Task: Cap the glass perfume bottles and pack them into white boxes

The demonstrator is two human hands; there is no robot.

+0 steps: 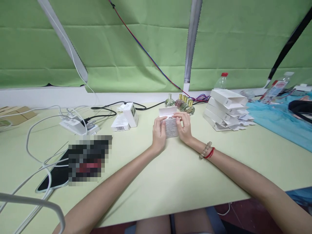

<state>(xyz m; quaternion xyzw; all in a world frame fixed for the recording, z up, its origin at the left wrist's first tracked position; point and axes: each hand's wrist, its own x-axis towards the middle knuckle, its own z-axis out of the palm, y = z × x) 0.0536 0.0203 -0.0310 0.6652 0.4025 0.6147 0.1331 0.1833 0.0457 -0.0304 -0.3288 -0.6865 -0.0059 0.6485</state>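
- Small white carton (171, 127): a printed paperboard box standing upright on the desk (170, 182), middle of the far half. Its top flap is open and folded back. I cannot tell what is inside.
- My left hand (159, 133): closed on the carton's left side, with the thumb up at the top edge.
- My right hand (184, 127): closed on the carton's right side, fingertips at the open flap. A bead bracelet (206, 149) and a red cord sit on that wrist.
- Glass bottles (185, 104): a small cluster, clear and rounded with gold caps, just behind the carton. One more round bottle (169, 101) stands a little apart on their left. The contents are clear or pale.
- Flat carton stack (225, 110): white folded paperboard blanks piled and slanted, to the right of the bottles.
- Two closed white boxes (126, 118): left of my hands. One is upright, the other lies flat with a barcode showing.
- Power strip (75, 125): white plastic, far left, with a black cord plugged in and white cables looping around it.
- Plastic water bottle (221, 81): clear with a red cap, behind the stack.
- Blue cloth (275, 120): thin and crumpled, over the desk's right end.
- Desk surface: pale yellow-green, smooth and matt.
- Green backdrop (136, 48): creased sheeting hung behind the desk.
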